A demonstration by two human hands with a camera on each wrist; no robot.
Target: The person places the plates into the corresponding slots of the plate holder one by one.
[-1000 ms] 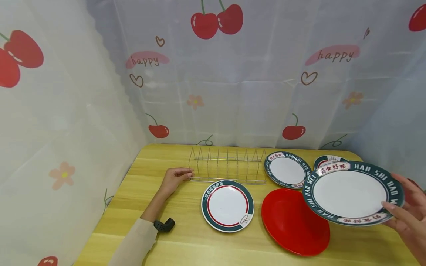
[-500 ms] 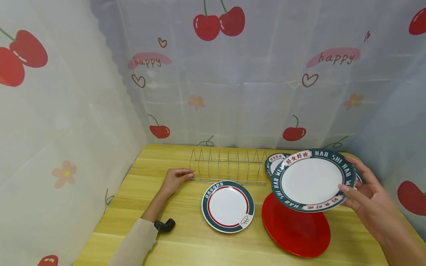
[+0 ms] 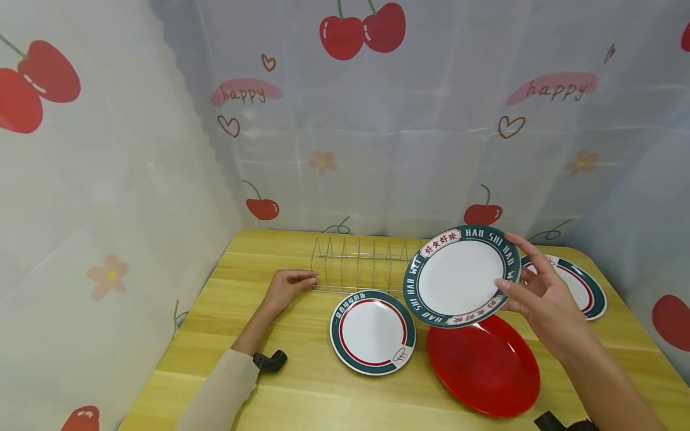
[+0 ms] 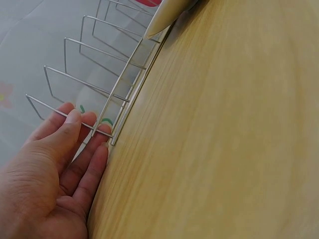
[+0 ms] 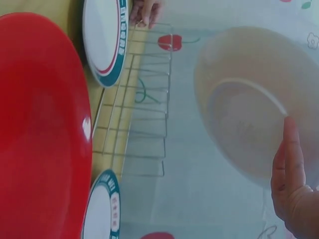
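My left hand (image 3: 291,290) holds the left end of a metal wire dish rack (image 4: 84,83), its thumb and fingers around the end wire in the left wrist view. My right hand (image 3: 544,305) grips the right rim of a white plate (image 3: 461,276) with a green lettered border. That plate is tilted in the air, above a red plate (image 3: 482,365) and overlapping the rack's right end in the head view. From the right wrist view its pale underside (image 5: 249,109) shows. In front of the rack lies a white plate with a green rim and red ring (image 3: 373,333).
Another green-rimmed plate (image 3: 579,287) lies at the right, partly behind my right hand. A second lettered plate (image 5: 102,209) sits near the rack's right end, hidden in the head view. Cherry-printed curtains (image 3: 399,167) enclose the wooden table (image 3: 291,389).
My right hand has carried the lettered plate leftward and a little up, from the right edge toward the rack. My left hand has stayed on the rack.
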